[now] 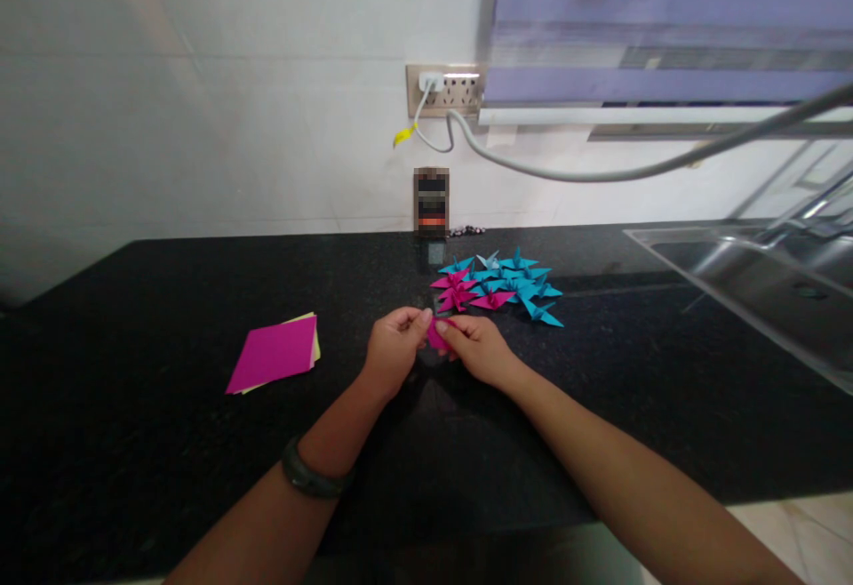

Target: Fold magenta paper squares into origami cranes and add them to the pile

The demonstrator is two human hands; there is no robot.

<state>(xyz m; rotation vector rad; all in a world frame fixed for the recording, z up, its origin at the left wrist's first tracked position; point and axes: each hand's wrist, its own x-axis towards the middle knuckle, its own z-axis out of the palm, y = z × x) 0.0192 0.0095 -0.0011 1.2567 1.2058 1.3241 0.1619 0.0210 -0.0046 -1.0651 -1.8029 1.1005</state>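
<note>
A small folded piece of pink origami paper (pixel 436 334) sits between my two hands, above the black counter. My left hand (pixel 398 340) pinches its left edge with thumb and fingers. From the other side my right hand (pixel 481 349) grips it, the thumb lying across the top. My fingers hide much of the paper, so its folds cannot be made out. Just beyond my hands lie several blue paper cranes (pixel 512 284) and a few pink paper cranes (pixel 493 300). To the left is a stack of square paper (pixel 273 352), pink on top with yellow showing beneath.
The black countertop (pixel 166 443) runs back to a tiled wall. A phone-like device (pixel 432 203) leans there, a dark beaded strand (pixel 467 230) beside it. A metal sink (pixel 786 292) is at the right. A grey cable (pixel 586 176) hangs from the wall socket (pixel 459 92).
</note>
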